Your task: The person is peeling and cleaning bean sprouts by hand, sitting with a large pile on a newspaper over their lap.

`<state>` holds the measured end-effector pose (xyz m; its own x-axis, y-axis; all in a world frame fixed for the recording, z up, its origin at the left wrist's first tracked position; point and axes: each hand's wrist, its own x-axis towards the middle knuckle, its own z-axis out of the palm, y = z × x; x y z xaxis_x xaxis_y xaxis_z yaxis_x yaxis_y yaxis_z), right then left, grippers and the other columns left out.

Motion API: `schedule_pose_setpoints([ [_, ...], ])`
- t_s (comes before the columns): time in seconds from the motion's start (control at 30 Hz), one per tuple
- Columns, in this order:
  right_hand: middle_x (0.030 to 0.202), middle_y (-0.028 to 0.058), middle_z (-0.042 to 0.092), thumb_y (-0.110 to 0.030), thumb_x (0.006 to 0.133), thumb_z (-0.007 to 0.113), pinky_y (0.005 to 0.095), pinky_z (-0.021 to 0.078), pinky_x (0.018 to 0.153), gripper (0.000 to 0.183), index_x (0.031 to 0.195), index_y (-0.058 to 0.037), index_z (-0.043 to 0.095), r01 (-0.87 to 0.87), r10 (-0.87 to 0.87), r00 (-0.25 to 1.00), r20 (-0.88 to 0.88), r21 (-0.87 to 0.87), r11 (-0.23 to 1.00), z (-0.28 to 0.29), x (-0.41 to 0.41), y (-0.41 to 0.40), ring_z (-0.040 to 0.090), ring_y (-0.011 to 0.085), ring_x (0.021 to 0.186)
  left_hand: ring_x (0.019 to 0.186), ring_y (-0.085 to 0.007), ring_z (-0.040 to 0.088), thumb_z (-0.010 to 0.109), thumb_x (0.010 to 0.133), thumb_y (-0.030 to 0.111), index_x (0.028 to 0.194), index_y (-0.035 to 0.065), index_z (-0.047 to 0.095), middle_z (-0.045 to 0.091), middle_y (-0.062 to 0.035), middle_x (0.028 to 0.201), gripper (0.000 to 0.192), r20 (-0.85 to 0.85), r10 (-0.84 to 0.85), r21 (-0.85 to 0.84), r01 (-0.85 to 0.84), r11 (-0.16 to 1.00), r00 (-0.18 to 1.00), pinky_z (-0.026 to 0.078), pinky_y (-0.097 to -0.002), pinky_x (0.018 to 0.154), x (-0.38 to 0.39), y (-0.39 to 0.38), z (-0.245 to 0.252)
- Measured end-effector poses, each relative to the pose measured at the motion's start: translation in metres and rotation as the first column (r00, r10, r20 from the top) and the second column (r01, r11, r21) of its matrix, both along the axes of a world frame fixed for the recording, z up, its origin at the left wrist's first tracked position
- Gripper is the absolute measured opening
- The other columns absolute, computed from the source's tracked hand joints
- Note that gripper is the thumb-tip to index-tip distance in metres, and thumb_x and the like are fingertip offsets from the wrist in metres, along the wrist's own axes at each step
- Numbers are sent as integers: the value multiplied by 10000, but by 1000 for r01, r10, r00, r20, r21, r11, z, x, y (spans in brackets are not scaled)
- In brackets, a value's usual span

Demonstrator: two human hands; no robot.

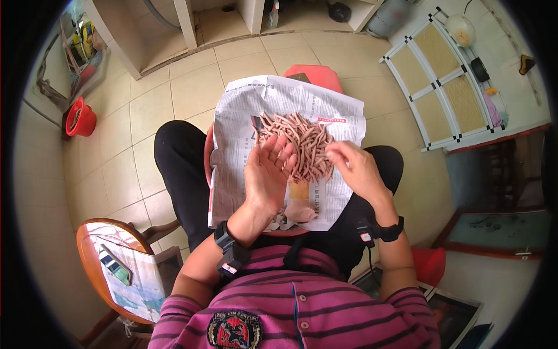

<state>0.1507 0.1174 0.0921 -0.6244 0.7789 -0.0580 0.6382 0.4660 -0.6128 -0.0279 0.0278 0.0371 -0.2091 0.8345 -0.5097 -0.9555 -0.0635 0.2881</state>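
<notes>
A pile of thin, pinkish-brown rolled strips [307,146], which look like dough, lies on a sheet of newspaper [235,109]. Over the pile's near left side, my left hand [270,170] is turned palm up with its fingers slightly curled. I see nothing held in it. My right hand [357,168] hovers at the pile's right edge, thumb and fingertips close together. Whether something small is between them is too unclear to tell. A smooth pinkish lump [301,211] rests on the paper near me, just below a yellowish printed patch.
The newspaper covers a reddish round tray or basin [209,157] at my lap. Beyond it stands a red plastic stool [320,75]. To the left are a red bucket [81,118] and a wooden chair [104,235] bearing a phone [115,265]. A panelled rack [444,83] is at right.
</notes>
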Motion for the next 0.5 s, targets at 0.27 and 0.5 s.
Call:
schedule_pose_setpoints([
  [0.27,903,89,639,-273,780,723,393,478,810,376,1060,-40,628,-391,389,914,119,-1,920,-26,30,-52,574,286,959,1088,-158,548,425,985,284,1222,57,522,560,-49,1244,342,-407,-213,40,251,967,888,418,-328,928,-8,1,21],
  [0.5,842,116,622,-220,827,664,403,484,749,245,993,-43,626,-337,338,941,-4,80,938,-47,32,-64,602,303,840,1132,-225,535,693,861,329,1252,78,509,560,-71,1232,499,-902,-404,-392,684,616,-153,425,-371,939,0,-29,6],
])
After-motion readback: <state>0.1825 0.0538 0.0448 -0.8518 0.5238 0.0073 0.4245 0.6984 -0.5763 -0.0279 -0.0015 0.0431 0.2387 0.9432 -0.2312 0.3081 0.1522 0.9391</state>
